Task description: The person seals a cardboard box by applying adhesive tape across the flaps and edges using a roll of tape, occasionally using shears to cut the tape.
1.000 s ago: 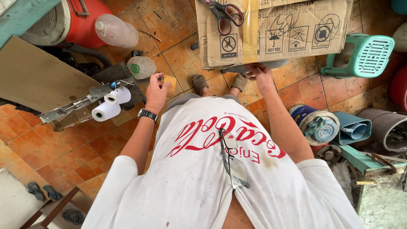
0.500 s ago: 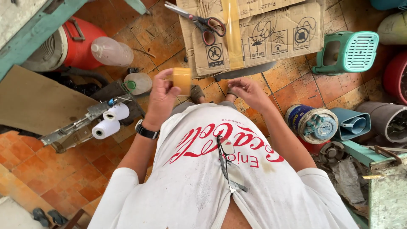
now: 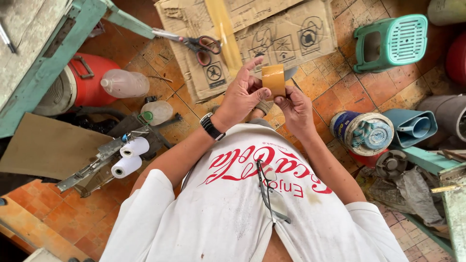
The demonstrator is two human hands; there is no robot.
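Note:
A roll of tan packing tape (image 3: 274, 79) is held up in front of my chest with both hands. My left hand (image 3: 241, 97), with a black watch on its wrist, grips the roll's left side, fingers spread over its top. My right hand (image 3: 296, 109) holds the roll from below and the right, thumb pressed against its edge. On the tiled floor beyond lies flattened cardboard (image 3: 272, 36) with a strip of tape down its middle. Scissors with red-and-black handles (image 3: 196, 43) rest on the cardboard's left part.
A green plastic stool (image 3: 391, 42) lies at the far right. A red cooler (image 3: 85, 80), a clear plastic bottle (image 3: 124, 83) and two white thread spools (image 3: 130, 156) sit left. A bucket with rags (image 3: 364, 132) and clutter stand right. Glasses (image 3: 268, 189) hang from my shirt.
My left hand picked the tape roll up off the floor and raised it. My right hand came back from the cardboard and joined it on the roll.

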